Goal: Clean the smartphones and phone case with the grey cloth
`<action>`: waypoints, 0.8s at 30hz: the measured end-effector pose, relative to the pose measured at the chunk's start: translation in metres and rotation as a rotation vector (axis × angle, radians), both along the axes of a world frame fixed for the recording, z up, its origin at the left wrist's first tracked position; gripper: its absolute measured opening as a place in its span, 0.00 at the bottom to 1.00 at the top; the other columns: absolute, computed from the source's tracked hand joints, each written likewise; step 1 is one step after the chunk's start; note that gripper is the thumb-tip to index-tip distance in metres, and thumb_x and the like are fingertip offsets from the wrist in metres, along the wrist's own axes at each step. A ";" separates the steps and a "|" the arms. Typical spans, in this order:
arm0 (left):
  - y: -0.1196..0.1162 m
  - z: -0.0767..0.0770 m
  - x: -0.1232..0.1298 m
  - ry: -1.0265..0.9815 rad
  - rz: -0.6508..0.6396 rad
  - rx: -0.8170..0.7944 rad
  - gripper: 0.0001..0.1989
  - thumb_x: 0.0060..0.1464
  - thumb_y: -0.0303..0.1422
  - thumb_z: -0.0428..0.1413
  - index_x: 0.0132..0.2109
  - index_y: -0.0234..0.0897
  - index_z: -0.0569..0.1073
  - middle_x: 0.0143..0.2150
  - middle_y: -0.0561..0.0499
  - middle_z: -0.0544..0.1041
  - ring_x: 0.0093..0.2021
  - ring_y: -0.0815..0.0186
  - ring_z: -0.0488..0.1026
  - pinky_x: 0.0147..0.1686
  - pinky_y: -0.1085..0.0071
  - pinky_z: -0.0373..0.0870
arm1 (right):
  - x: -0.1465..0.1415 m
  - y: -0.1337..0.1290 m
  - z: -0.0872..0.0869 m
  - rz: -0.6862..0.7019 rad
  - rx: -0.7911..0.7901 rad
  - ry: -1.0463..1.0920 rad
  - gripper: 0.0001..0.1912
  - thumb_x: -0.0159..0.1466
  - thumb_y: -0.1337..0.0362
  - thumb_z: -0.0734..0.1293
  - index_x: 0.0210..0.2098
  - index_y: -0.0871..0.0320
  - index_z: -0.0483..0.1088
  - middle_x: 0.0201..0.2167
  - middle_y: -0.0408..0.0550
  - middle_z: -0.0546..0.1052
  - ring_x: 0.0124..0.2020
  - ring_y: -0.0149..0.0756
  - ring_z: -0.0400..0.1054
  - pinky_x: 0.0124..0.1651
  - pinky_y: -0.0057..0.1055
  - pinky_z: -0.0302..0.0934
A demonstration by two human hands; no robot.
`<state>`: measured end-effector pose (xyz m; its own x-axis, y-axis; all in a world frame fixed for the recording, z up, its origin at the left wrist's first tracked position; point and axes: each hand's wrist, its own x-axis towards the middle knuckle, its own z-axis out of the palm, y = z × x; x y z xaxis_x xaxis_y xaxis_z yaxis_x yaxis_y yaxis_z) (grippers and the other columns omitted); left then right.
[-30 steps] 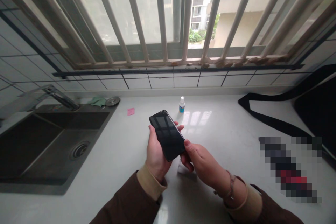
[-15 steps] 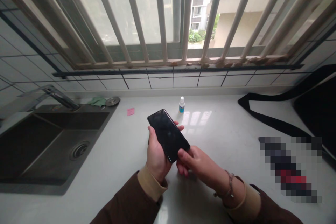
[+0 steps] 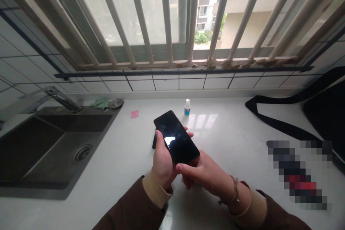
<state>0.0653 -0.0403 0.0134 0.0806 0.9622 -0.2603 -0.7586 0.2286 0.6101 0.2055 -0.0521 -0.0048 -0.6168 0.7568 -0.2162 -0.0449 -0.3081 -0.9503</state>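
Observation:
A black smartphone (image 3: 176, 134) with a dark screen is held tilted over the counter, a bright reflection on its glass. My left hand (image 3: 163, 160) wraps around it from the left, thumb along the near side and fingertips showing past the far edge. At the phone's lower right corner, my right hand (image 3: 201, 169) grips with its thumb by the bottom edge; its other fingers are partly hidden underneath. A dark flat object (image 3: 154, 141) peeks out behind the phone on the left, mostly covered. Beyond the phone stands a small white bottle (image 3: 187, 107) with a blue label.
A pink paper slip (image 3: 134, 114) lies on the white counter (image 3: 229, 125). To the left are a dark sink (image 3: 51, 151), a faucet (image 3: 64, 99) and a green cloth (image 3: 100, 103). A black strap (image 3: 280, 122) and a blurred-out item (image 3: 299, 176) lie at right. Window bars rise behind.
The phone has shifted slightly right and tilted, so its screen now catches a reflection. My right thumb has slid off the screen corner to the bottom edge. More of the dark object shows.

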 end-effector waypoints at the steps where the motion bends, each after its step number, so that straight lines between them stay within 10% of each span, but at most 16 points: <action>1: 0.001 0.000 -0.001 0.005 0.001 0.002 0.40 0.64 0.65 0.46 0.57 0.32 0.78 0.45 0.37 0.85 0.38 0.56 0.83 0.39 0.62 0.80 | 0.001 0.001 -0.001 0.020 0.006 0.000 0.27 0.61 0.41 0.77 0.35 0.60 0.74 0.23 0.45 0.78 0.22 0.32 0.71 0.28 0.28 0.63; 10: 0.005 0.004 0.002 0.116 -0.253 -0.066 0.29 0.68 0.55 0.53 0.52 0.30 0.80 0.42 0.36 0.85 0.38 0.50 0.85 0.41 0.56 0.82 | 0.030 0.026 -0.003 -0.628 0.295 -0.115 0.31 0.73 0.34 0.57 0.51 0.55 0.71 0.32 0.42 0.73 0.22 0.30 0.61 0.25 0.30 0.60; 15: 0.001 -0.007 0.005 0.330 -0.350 -0.006 0.21 0.64 0.47 0.62 0.54 0.36 0.81 0.42 0.40 0.86 0.42 0.49 0.85 0.47 0.54 0.81 | 0.039 0.033 -0.003 -0.631 0.285 -0.352 0.31 0.73 0.35 0.58 0.28 0.53 0.63 0.18 0.39 0.63 0.20 0.33 0.59 0.24 0.32 0.53; 19: 0.003 -0.012 0.002 0.493 -0.265 0.108 0.16 0.63 0.45 0.63 0.48 0.37 0.84 0.47 0.41 0.86 0.55 0.49 0.81 0.58 0.59 0.74 | 0.038 0.033 -0.005 -0.646 0.331 -0.435 0.32 0.73 0.35 0.58 0.26 0.53 0.62 0.17 0.39 0.64 0.19 0.33 0.60 0.24 0.32 0.53; 24: 0.009 -0.015 0.001 0.382 -0.117 0.035 0.20 0.63 0.47 0.63 0.48 0.33 0.83 0.44 0.40 0.86 0.47 0.49 0.83 0.51 0.58 0.78 | 0.031 0.031 -0.001 -0.470 0.179 -0.369 0.33 0.73 0.33 0.53 0.34 0.54 0.68 0.19 0.40 0.69 0.20 0.35 0.66 0.26 0.33 0.62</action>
